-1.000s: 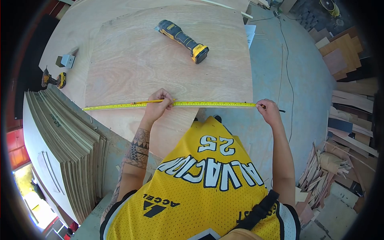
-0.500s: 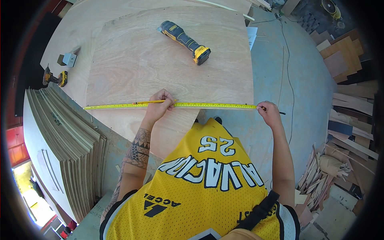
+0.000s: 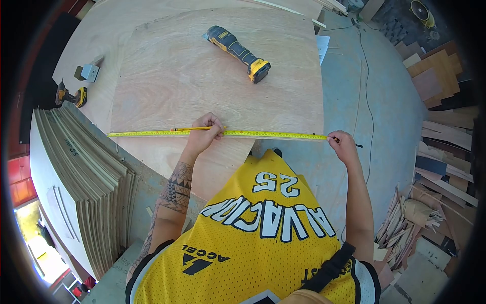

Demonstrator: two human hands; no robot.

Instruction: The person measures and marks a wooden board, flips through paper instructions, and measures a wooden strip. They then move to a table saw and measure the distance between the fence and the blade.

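Bright yellow tape (image 3: 273,135) against pinkish-tan plywood (image 3: 202,86).
Dark ticks run along the tape; the pencil (image 3: 180,129) is orange-yellow. Wavy grain streaks the plywood. Power tool (image 3: 238,49) and drill (image 3: 68,97) both pair black with yellow. The jersey (image 3: 253,263) is yellow, dotted with tiny holes, its white lettering edged in black. Dark triangles and bands pattern the left forearm (image 3: 177,188). The floor (image 3: 344,86) is mottled blue-grey, and the stacked boards (image 3: 98,167) show tan striped edges.
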